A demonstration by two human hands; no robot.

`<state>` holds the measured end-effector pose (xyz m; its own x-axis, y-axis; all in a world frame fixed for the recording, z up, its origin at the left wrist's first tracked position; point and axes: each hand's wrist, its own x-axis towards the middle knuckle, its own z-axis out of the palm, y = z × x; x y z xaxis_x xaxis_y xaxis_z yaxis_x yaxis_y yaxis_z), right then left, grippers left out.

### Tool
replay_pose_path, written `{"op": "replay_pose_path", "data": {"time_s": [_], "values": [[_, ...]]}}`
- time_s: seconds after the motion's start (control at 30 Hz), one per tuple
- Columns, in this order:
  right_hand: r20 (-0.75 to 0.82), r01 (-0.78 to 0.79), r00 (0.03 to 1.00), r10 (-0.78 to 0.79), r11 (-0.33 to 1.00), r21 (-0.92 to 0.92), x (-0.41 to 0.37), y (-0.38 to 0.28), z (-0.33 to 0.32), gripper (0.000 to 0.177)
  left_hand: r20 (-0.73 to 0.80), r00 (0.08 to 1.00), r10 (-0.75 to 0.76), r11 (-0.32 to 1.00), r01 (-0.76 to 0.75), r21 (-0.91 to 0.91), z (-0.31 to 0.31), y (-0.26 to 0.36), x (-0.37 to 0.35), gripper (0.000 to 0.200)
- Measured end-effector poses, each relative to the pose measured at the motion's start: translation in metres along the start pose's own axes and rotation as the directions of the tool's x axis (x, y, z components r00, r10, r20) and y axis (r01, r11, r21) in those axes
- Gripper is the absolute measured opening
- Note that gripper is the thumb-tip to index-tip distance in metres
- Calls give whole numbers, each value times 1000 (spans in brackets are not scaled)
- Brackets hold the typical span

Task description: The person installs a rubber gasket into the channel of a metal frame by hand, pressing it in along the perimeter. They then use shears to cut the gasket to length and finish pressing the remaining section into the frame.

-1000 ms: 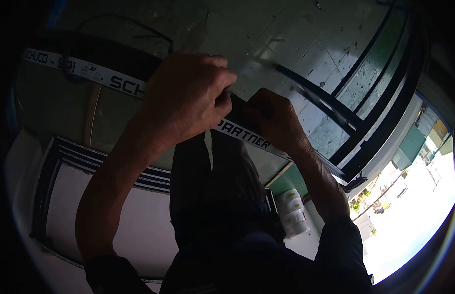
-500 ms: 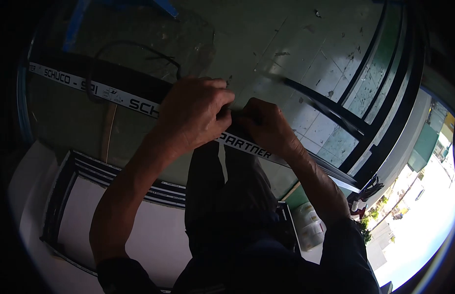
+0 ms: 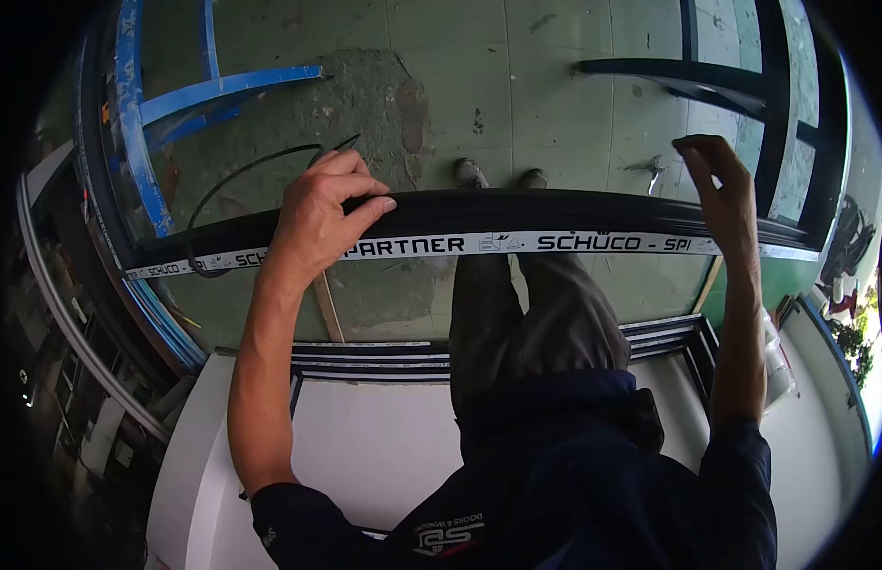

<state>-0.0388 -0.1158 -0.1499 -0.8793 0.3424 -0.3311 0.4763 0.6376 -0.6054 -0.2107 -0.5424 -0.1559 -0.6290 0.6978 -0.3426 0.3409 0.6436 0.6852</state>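
A long black frame profile (image 3: 555, 209) runs across in front of me, its near side carrying white printed tape (image 3: 517, 244). My left hand (image 3: 332, 204) is at the left part of the profile, thumb and fingers pinched together at its top. A thin black strip (image 3: 237, 176) loops out from behind that hand and hangs over the profile farther left; the gripped part is hidden. My right hand (image 3: 731, 185) is raised over the profile's right part. Its thumb and fingers are bent together in a pinch; whether anything small is between them cannot be seen.
Blue metal supports (image 3: 232, 90) stand beyond the profile at left. Dark frame bars (image 3: 679, 71) extend away at right. Below, more taped profiles (image 3: 374, 361) lie by a white panel (image 3: 384, 427). My shoes (image 3: 469, 173) show on the worn green floor (image 3: 546, 104).
My hands were close together on the profile; now they are wide apart, the right one lifted to the right. The view has turned and now looks squarely along the frame.
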Motion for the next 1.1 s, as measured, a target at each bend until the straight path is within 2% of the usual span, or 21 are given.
{"op": "replay_pose_path", "data": {"time_s": [0.03,0.1,0.13,0.17,0.23,0.3,0.33,0.4,0.43,0.47,0.5,0.57,0.63,0.77,1.0,1.03,1.1], "values": [[-121,-29,993,16,994,-108,-10,35,-26,25,42,999,9,1000,-9,13,2,4,6,17],[-258,-130,964,67,964,-234,-29,105,-63,28,94,995,31,998,-35,45,3,7,17,17],[-265,-146,958,105,979,-143,-47,144,-68,30,156,987,38,996,-49,69,7,7,23,17],[-270,-118,958,93,990,-77,-44,160,-78,32,168,985,36,996,-50,78,9,7,23,18],[-348,-207,934,77,912,-353,-45,148,-66,35,187,981,53,995,-68,75,16,17,31,17],[-372,-185,924,86,953,-239,-51,173,-77,34,188,981,52,998,-55,12,23,26,40,17],[-290,-56,953,-89,889,-455,-54,191,-84,34,202,979,-2,999,9,-38,28,30,42,19],[-93,198,923,-373,667,-718,-50,203,-92,24,246,969,-26,998,39,-45,32,37,50,20],[-162,201,907,-388,740,-642,-41,189,-82,25,267,963,-40,997,56,-52,34,39,52,21],[-231,216,887,-400,801,-558,-33,175,-73,33,266,964,-13,999,25,-44,38,38,56,26],[-426,136,872,-242,955,-264,-23,156,-58,60,281,959,-36,997,53,-54,41,40,58,29],[-363,30,916,-171,931,-365,-28,117,-61,69,307,949,-75,992,101,-71,44,45,64,35],[-449,10,874,-187,930,-367,-26,134,-57,68,319,943,-100,990,125,-58,47,46,69,40],[-498,-10,849,-178,936,-352,-32,120,-50,60,319,942,-103,993,116,-24,55,59,77,47],[-578,-40,797,-175,940,-339,-43,102,-38,47,296,954,56,997,-39,-62,91,84,94,51],[-559,-126,827,-56,951,-281,-43,102,-44,47,303,951,68,996,-49,-70,100,92,100,51],[-599,-171,798,-59,932,-320,-43,98,-40,48,317,943,99,993,-73,-92,118,110,114,52]]}}
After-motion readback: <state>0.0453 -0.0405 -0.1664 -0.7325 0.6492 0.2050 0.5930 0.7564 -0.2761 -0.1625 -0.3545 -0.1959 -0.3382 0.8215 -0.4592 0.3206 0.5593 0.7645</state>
